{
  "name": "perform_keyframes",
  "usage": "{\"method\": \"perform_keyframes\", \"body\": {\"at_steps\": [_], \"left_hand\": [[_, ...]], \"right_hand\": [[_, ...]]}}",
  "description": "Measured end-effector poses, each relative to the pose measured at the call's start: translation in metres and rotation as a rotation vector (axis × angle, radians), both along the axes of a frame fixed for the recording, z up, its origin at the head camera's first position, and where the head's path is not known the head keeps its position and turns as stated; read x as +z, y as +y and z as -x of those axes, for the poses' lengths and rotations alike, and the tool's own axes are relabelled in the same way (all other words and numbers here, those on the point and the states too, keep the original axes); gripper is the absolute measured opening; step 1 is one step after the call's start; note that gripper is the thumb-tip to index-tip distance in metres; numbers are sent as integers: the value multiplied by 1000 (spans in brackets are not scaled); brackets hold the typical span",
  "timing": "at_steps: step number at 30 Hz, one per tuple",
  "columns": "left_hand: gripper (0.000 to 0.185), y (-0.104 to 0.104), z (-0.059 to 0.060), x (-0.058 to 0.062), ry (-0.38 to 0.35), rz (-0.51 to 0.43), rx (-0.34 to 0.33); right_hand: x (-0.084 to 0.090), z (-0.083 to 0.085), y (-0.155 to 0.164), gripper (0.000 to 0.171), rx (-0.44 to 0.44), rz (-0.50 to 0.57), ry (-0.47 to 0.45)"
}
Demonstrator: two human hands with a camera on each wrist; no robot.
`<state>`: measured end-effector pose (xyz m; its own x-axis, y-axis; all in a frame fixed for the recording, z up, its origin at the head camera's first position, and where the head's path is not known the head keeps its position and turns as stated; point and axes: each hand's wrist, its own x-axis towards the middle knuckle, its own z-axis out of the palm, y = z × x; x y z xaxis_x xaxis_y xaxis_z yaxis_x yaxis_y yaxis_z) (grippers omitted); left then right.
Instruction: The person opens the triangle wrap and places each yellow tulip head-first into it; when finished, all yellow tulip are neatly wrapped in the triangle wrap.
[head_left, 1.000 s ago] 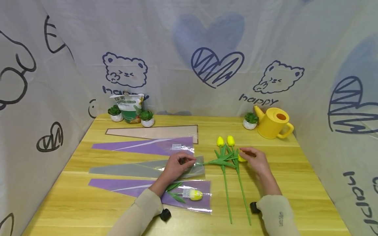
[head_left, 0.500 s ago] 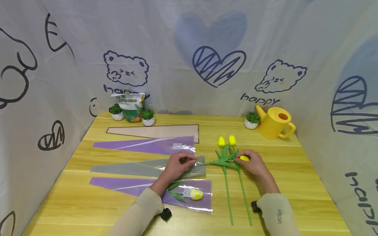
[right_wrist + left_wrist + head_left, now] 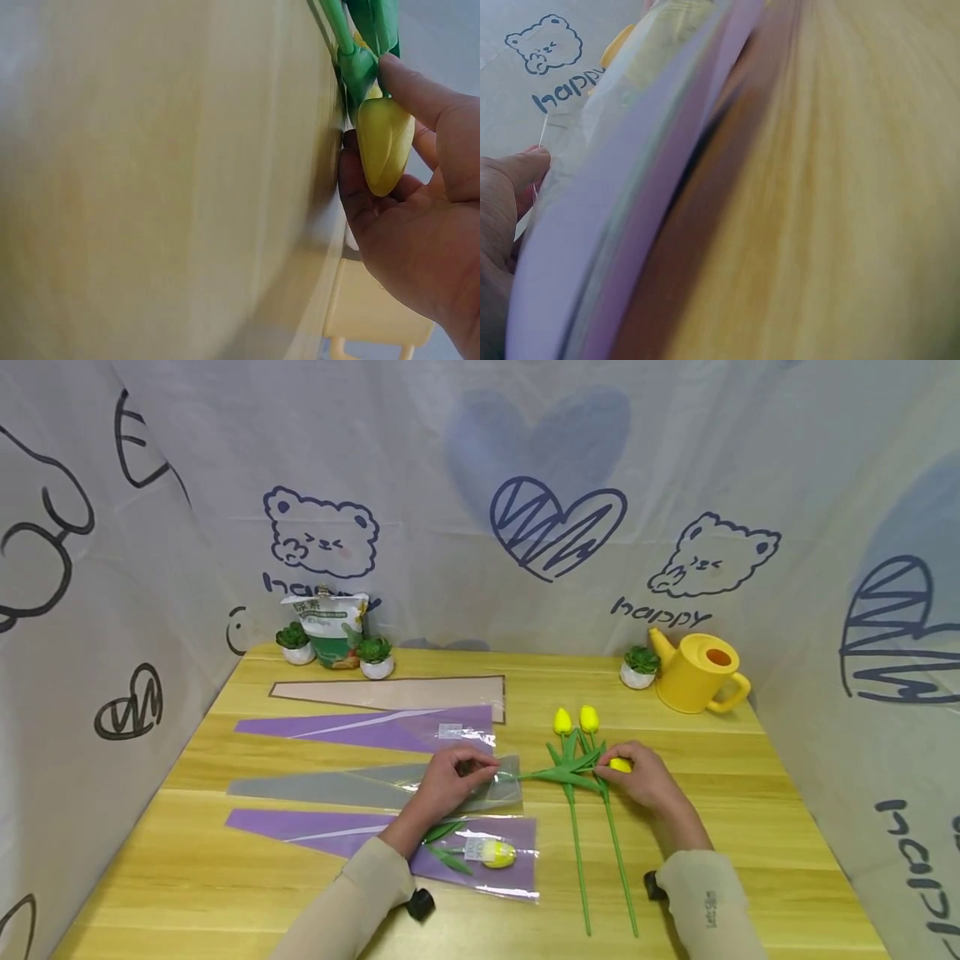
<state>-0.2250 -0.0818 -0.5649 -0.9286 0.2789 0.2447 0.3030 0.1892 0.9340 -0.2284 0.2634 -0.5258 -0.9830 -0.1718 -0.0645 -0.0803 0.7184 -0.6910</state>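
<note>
My right hand pinches a yellow artificial tulip by its stem just below the bloom, which lies within the palm. The tulip lies sideways, with its stem pointing left to the mouth of a grey clear flower sleeve. At that mouth, my left hand pinches the sleeve's film between thumb and fingers. How far the stem reaches inside is hard to tell. Two more yellow tulips, one with its bloom left of the other bloom, lie beneath the held one, stems toward me.
Nearest me, a purple sleeve contains a tulip. Another purple sleeve and a pale brown-edged sleeve lie farther back. Along the rear stand a white-green bag, several potted plants and a yellow watering can.
My right hand has shifted slightly left, from the tulip's bloom to the stem just below it. My left hand stays at the sleeve's mouth.
</note>
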Motion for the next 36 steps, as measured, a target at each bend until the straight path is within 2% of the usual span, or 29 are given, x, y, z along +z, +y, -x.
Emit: {"method": "perform_keyframes", "body": {"at_steps": [8, 18, 25, 36], "left_hand": [[10, 0, -1, 0, -11, 4, 2], [12, 1, -4, 7, -10, 9, 25], [11, 4, -4, 12, 16, 21, 11], [10, 8, -5, 16, 23, 35, 17]], "right_hand": [[6, -5, 1, 13, 15, -17, 1], [11, -10, -5, 12, 19, -7, -12], [15, -12, -17, 11, 52, 1, 10], [21, -15, -38, 9, 54, 20, 20]]}}
